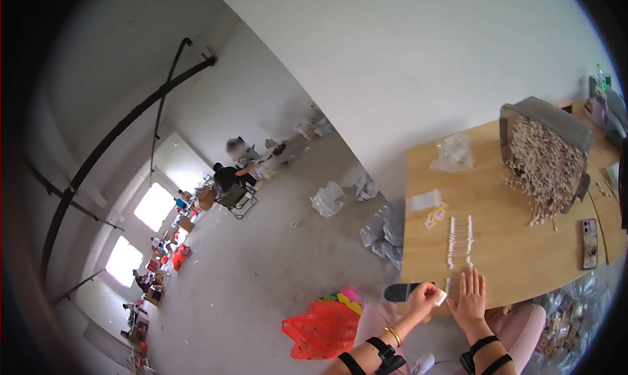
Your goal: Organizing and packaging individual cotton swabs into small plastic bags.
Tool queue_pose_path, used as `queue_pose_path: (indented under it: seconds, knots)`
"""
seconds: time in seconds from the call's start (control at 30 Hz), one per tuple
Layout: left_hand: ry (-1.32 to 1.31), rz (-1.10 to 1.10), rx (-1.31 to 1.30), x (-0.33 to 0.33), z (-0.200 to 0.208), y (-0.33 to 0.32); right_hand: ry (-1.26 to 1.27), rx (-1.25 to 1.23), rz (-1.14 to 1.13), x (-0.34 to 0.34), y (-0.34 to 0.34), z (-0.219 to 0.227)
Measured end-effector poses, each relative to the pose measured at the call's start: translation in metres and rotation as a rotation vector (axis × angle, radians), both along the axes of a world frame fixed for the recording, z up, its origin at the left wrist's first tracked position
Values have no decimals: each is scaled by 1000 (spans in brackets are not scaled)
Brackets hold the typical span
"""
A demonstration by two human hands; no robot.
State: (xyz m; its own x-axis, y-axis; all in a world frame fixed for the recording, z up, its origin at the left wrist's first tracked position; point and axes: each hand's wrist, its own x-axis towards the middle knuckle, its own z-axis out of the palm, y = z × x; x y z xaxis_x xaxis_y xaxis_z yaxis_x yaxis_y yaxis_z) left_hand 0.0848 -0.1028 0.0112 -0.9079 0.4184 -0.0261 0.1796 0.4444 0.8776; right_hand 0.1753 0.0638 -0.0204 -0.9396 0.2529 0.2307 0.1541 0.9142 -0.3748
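Pinching a small white piece (441,298) with the left hand (424,299). Right hand (468,301) lies palm-down, fingers straight, gripping nothing visible; contact with the row of thin white cotton swabs (460,243) at its 12 o'clock unclear. Swabs run parallel, likely for easy pickup. Hard grey bin (555,116) at 1 o'clock tipped sideways, presumably so its loose swabs (544,162) spill within reach on the smooth wood table (517,257).

White-tipped sticks (451,241), lying side by side in a column, small white piece (441,298), tilted, in left fingers (430,290)
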Motion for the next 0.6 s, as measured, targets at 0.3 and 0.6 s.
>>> queue_pose_path:
  seconds: [0.3, 0.6]
  knots:
    - [-364, 234, 87, -8, 10, 16, -82, 60, -28, -12, -3, 4]
    - [-333, 223, 206, -32, -43, 43, -195, 196, -82, -5, 0, 1]
